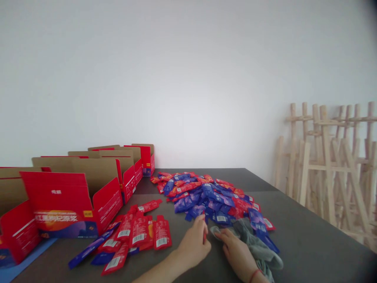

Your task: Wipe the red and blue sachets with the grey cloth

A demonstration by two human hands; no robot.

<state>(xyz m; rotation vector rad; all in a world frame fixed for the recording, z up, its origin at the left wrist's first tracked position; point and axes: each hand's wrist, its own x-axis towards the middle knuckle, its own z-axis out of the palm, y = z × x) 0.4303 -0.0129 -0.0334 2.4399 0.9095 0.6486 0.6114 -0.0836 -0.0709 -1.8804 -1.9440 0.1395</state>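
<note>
My left hand (194, 241) is closed around a small red pouch (204, 235), seen nearly edge-on above the table. Just to its right, my right hand (239, 253) grips a grey-green cloth (255, 244), which lies crumpled on the table and pokes out past the fingertips. Beyond both hands spreads a heap of red and blue pouches (210, 198). On the left, nearer me, a smaller group of mostly red pouches (138, 232) lies loosely overlapped, with a few blue ones among them.
Open red cardboard boxes (63, 204) stand in rows along the left of the dark table (188, 269). A blue strip (32, 257) lies under the nearest ones. Wooden easels (324, 169) lean beyond the table's right edge, and a white wall (188, 86) rises behind.
</note>
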